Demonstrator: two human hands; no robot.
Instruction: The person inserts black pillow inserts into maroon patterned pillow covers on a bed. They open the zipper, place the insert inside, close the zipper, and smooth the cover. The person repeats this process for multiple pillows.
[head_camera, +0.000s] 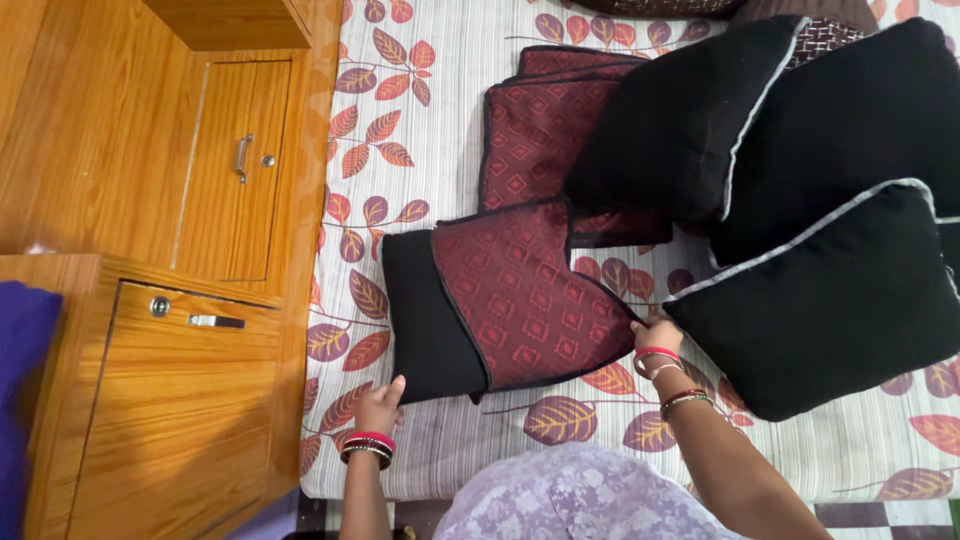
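A black cushion partly sleeved in a maroon patterned cover (510, 295) lies on the bed in front of me. My left hand (378, 405) touches the bare black end of the cushion (425, 315) at its near left corner. My right hand (655, 332) grips the cover's right edge. More maroon covers (535, 125) lie flat farther back. Three bare black cushions are piled at the right: one (690, 115) behind, one (860, 110) at the far right, one (830, 300) nearest my right hand.
The bedsheet (420, 150) is white with red and purple leaves. A wooden bedside cabinet (180, 400) with a lock and a wooden cupboard door (225, 170) stand close on the left. Something blue (20, 380) shows at the left edge.
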